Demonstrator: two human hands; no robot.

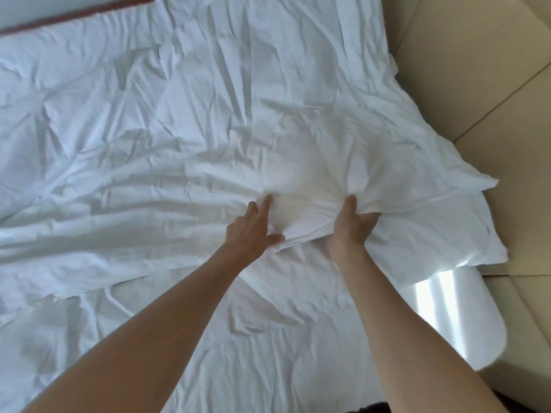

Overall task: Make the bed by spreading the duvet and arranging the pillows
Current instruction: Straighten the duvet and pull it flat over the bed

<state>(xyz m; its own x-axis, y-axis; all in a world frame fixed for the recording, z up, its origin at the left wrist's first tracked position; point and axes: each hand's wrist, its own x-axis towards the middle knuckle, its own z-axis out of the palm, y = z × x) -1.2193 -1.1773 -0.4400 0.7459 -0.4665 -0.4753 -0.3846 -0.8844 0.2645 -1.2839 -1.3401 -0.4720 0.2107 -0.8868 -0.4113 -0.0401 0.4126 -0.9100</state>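
Observation:
A crumpled white duvet [155, 120] covers most of the bed, and its near edge runs across the middle of the view. My left hand [253, 226] grips that edge, thumb under the fold and fingers on top. My right hand [353, 223] grips a bunch of the same edge a little to the right. Below the edge lies the white bed sheet [268, 347]. One duvet corner [477, 180] hangs past the bed's right side. No pillows are in view.
Beige tiled floor [477, 70] lies along the right of the bed. The mattress corner [465, 317] sits at lower right with sunlight on it. A dark red strip [74, 14] borders the bed at top left.

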